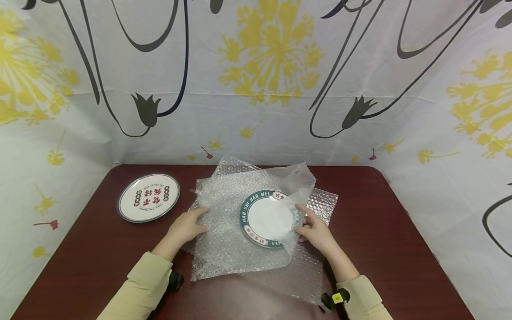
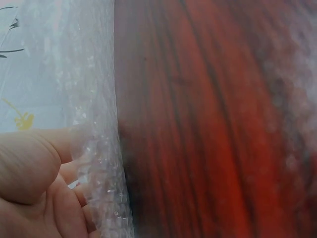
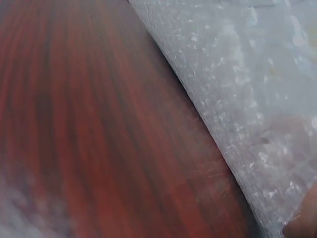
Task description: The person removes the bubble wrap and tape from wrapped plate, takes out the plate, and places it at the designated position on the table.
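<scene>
A round plate (image 1: 270, 220) with a dark teal lettered rim lies on a sheet of bubble wrap (image 1: 222, 249) in the head view. One side of the sheet folds over the plate's right rim. There my right hand (image 1: 318, 231) grips the plate's edge through the wrap, thumb on top. Only a bit of that hand's finger (image 3: 303, 218) shows in the right wrist view. On the opposite side, my left hand (image 1: 185, 229) pinches the sheet's left edge. The left wrist view shows that hand's thumb (image 2: 54, 141) against the wrap, other fingers partly behind it.
A second plate (image 1: 149, 198), white with red characters, lies at the table's back left. More bubble wrap (image 1: 326, 204) spreads under the held sheet. The dark red wooden table (image 1: 384, 249) meets a flower-patterned cloth (image 1: 240, 111) behind.
</scene>
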Available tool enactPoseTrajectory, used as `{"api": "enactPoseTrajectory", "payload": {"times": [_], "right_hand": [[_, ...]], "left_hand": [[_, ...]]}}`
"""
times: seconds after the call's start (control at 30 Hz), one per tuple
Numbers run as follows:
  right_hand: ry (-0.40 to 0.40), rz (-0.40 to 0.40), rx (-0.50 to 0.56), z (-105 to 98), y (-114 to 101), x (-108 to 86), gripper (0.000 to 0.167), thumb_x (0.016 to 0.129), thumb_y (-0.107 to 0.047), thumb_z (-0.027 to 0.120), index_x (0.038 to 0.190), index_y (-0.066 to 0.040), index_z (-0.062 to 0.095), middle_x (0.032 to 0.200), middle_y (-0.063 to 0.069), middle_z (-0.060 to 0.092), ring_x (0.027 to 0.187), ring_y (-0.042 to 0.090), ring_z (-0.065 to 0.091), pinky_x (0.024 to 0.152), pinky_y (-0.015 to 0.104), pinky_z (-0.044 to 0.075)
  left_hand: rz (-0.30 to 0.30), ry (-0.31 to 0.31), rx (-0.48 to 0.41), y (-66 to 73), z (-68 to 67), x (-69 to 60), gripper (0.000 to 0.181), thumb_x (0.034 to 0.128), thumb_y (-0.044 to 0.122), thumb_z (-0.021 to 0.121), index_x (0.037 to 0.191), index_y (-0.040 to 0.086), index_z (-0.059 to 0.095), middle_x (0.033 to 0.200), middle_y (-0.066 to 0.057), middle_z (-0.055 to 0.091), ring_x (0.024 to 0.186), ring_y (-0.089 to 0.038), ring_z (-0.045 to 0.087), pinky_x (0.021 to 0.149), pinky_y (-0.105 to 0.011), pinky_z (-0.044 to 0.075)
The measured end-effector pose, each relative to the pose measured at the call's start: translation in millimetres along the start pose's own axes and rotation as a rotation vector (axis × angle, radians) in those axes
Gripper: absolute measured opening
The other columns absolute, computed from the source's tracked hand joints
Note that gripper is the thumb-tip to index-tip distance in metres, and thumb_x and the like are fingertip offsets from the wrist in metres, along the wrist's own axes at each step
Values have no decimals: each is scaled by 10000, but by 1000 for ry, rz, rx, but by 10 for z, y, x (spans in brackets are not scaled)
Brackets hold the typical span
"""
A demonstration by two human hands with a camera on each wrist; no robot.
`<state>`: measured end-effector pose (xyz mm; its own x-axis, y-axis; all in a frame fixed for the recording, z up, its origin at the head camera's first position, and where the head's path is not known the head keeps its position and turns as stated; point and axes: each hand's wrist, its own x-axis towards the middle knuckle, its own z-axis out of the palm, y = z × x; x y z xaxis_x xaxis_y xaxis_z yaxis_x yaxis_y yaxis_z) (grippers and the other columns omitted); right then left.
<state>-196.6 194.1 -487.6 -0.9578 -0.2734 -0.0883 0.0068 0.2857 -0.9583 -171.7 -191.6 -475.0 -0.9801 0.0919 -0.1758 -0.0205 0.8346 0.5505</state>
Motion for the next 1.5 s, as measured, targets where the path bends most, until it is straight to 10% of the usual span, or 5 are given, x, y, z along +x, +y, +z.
{"api": "enactPoseTrajectory", "payload": {"times": [0.77,0.93,1.07,1.5], "right_hand": [[60,4,-346,69,-76,-87,768,894,-265,686,1499,-39,270,694,87,498,459,168,487,440,320,464],[14,-8,-449,59,-132,-124,869,883,-337,689,1501,24,195,1311,316,472,938,374,625,867,473,500],[-33,-21,-532,53,-188,-177,945,866,-386,696,1465,117,165,1437,373,270,1320,503,270,1052,601,274],[-85,-42,-560,137,-303,-302,1090,777,-389,789,1481,91,109,1460,380,163,1328,518,226,1040,627,264]], "left_hand": [[9,7,-4,5,1,2,584,854,165,716,1388,67,501,1375,-200,490,1232,-410,461,971,-562,398],[3,7,-8,4,4,-2,586,855,166,714,1391,68,498,1379,-197,488,1236,-408,458,976,-563,393],[-1,9,-10,6,4,-10,585,853,163,714,1388,63,500,1377,-200,488,1238,-410,455,980,-566,387],[-8,11,-12,11,8,-5,585,852,169,714,1385,60,500,1375,-200,490,1243,-410,451,992,-565,377]]}}
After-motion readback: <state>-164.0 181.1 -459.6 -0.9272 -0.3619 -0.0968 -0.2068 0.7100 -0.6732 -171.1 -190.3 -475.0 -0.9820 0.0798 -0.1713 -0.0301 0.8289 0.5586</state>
